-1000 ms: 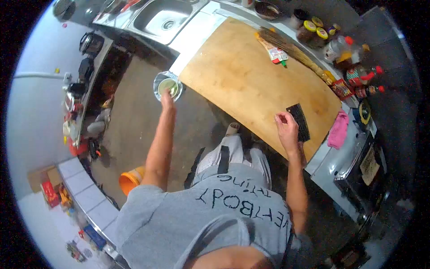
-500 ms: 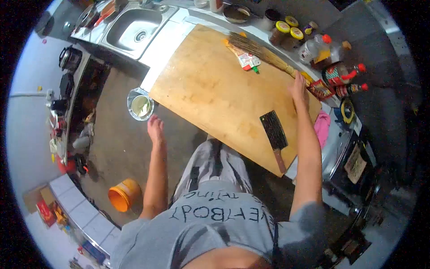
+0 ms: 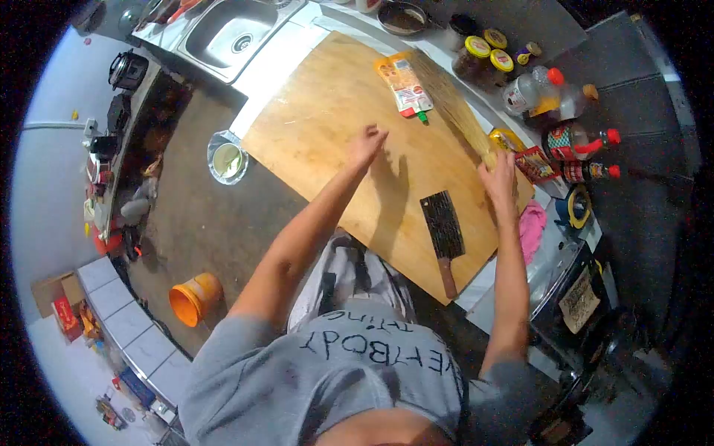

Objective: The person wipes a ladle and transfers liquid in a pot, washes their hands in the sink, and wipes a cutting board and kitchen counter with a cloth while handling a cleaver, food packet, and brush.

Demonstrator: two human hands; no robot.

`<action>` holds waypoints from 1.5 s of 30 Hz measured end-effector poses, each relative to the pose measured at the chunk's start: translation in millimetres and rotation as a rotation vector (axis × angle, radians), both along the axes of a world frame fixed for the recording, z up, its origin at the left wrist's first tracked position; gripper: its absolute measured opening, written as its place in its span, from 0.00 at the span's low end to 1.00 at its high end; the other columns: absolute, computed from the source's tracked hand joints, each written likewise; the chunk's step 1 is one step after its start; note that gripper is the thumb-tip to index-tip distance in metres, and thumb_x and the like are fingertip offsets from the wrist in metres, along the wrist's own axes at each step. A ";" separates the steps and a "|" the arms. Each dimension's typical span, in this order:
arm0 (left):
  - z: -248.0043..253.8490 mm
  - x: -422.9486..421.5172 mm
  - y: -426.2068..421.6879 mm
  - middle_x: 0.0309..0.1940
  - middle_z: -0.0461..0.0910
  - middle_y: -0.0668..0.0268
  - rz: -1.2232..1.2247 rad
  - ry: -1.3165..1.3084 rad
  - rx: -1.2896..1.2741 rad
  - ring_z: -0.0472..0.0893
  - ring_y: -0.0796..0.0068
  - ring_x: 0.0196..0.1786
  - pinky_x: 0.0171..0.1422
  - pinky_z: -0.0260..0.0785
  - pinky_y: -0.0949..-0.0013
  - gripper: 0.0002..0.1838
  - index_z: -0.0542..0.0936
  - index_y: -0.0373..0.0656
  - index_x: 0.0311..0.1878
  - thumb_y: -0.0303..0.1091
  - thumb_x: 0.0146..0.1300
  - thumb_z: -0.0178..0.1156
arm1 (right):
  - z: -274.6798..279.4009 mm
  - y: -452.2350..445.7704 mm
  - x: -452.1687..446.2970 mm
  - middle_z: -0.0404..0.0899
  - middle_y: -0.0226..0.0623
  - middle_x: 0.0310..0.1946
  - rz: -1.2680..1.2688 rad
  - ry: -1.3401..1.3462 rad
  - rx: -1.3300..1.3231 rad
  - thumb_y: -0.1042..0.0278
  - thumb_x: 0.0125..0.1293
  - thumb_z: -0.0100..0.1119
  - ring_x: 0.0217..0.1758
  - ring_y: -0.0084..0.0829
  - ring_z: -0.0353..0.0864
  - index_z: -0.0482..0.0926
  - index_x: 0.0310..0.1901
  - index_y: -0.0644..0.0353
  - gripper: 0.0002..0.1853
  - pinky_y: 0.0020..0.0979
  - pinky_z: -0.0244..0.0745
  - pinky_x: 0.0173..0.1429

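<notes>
My right hand [image 3: 498, 178] is closed around the bound end of a straw whisk broom [image 3: 465, 123], which lies along the far right side of a large wooden board [image 3: 312, 126]. My left hand [image 3: 368, 145] hovers above the middle of the board with its fingers curled in, and I see nothing in it. Beyond it lies a food pouch [image 3: 407, 88] with a green cap, touching or close to the broom's bristles. A cleaver [image 3: 442, 227] with a brown handle rests on the near right part of the board, between my two arms.
A lined bin [image 3: 227, 160] hangs or stands at the board's left edge. The sink [image 3: 238, 41] is at the far left. Jars [image 3: 476, 56] and bottles [image 3: 569, 141] line the right ledge. A pink cloth [image 3: 532, 230] lies by the right edge; an orange bucket [image 3: 195, 299] stands on the floor.
My left hand has moved from beside the bin to over the board. My right hand has shifted slightly towards me with the broom, and more of the pouch shows.
</notes>
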State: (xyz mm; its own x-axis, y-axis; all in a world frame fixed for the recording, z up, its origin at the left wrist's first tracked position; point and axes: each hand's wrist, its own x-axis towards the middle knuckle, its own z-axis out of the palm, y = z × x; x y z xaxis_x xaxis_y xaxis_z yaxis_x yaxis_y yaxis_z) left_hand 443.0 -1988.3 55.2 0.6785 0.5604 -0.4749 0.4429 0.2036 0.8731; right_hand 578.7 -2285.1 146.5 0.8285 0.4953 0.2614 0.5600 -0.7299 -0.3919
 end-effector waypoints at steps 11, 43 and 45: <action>26.2 129.6 -19.4 0.42 0.78 0.56 0.148 0.455 0.395 0.77 0.56 0.47 0.54 0.67 0.56 0.31 0.73 0.35 0.50 0.44 0.45 0.68 | 26.3 -124.2 -149.7 0.73 0.56 0.50 -0.273 0.321 0.092 0.69 0.60 0.54 0.50 0.56 0.73 0.57 0.66 0.52 0.32 0.45 0.69 0.52; 192.9 -446.1 233.4 0.46 0.77 0.67 0.866 -0.528 -0.097 0.77 0.81 0.43 0.42 0.69 0.81 0.17 0.70 0.39 0.54 0.25 0.62 0.56 | -0.2 291.6 -171.8 0.77 0.45 0.48 -0.091 0.914 0.140 0.62 0.63 0.49 0.44 0.39 0.77 0.56 0.68 0.48 0.31 0.38 0.71 0.48; 187.0 -452.4 235.2 0.45 0.77 0.68 0.859 -0.550 -0.101 0.77 0.83 0.42 0.41 0.69 0.81 0.17 0.70 0.40 0.54 0.25 0.62 0.56 | -37.6 289.8 -222.3 0.75 0.59 0.45 0.063 0.679 -0.104 0.59 0.62 0.49 0.47 0.53 0.75 0.58 0.66 0.49 0.30 0.43 0.71 0.49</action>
State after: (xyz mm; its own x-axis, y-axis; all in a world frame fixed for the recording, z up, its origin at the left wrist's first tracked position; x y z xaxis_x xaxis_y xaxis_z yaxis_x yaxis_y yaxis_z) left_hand -9.4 -1753.0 242.2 0.2052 0.9344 -0.2911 -0.3439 0.3473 0.8724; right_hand 356.4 -1995.2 108.9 0.7607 0.5425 -0.3564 0.2580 -0.7566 -0.6009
